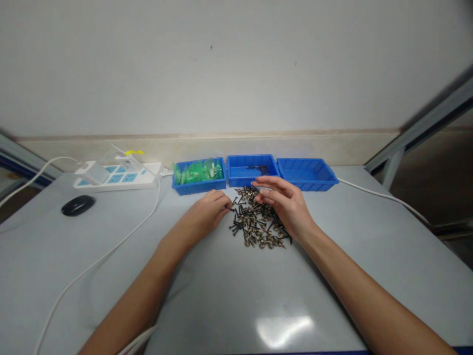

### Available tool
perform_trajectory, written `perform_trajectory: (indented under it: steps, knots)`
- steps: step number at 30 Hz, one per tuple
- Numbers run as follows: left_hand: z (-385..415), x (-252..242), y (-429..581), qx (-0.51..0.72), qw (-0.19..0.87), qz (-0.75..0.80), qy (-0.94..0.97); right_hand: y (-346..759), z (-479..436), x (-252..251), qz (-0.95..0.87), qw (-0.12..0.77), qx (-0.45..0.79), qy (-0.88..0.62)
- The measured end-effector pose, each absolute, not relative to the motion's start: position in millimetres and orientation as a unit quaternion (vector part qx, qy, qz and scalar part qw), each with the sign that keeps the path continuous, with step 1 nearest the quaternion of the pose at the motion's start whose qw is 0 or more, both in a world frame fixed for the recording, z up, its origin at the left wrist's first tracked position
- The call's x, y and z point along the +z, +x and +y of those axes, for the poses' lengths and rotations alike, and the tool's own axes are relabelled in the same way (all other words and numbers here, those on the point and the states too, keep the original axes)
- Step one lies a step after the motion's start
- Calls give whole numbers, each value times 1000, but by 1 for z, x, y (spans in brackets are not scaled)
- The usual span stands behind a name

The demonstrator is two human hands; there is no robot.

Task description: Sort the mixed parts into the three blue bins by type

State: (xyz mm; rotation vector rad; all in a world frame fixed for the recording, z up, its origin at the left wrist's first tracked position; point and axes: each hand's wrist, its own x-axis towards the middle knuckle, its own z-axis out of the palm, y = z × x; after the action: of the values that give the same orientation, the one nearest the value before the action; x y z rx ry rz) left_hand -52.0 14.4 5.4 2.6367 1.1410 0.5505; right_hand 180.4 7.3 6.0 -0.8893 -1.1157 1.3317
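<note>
A mixed pile of black and bronze-coloured screws (254,227) lies on the table. At its left edge, my left hand (209,212) is closed in a pinch, with a black screw (232,210) at the fingertips. Over the upper right of the pile hovers my right hand (288,204), its fingers apart and nothing visible in them; it hides some of the screws. Just behind the pile, the middle blue bin (238,172) holds a few dark screws (262,169) at its right end.
Left of the middle bin, a blue bin (199,188) holds green plastic packets (199,171). Another blue bin (306,170) stands to the right. A white power strip (121,177), a black mouse (78,205) and a white cable (111,250) are at left. The wall rises behind.
</note>
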Motion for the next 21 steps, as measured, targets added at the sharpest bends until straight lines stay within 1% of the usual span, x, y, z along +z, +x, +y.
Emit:
perform_trajectory:
  steps: [5, 9, 11, 14, 17, 21]
  knots:
    - [13, 9, -52, 256, 117, 375, 883, 182, 8, 6, -514, 546, 541, -381]
    - [8, 16, -45, 334, 139, 382, 850, 179, 2, 10, -597, 495, 480, -411]
    - [5, 20, -42, 364, 136, 382, 839, 177, -1, 12, -625, 464, 473, -412]
    - [2, 24, -40, 384, 132, 377, 832, 174, -4, 12, -613, 433, 532, -393]
    - [1, 26, -39, 393, 137, 372, 830, 173, -5, 11, -566, 431, 592, -377]
    - [0, 25, -38, 395, 138, 365, 831, 174, -4, 10, -541, 435, 617, -370]
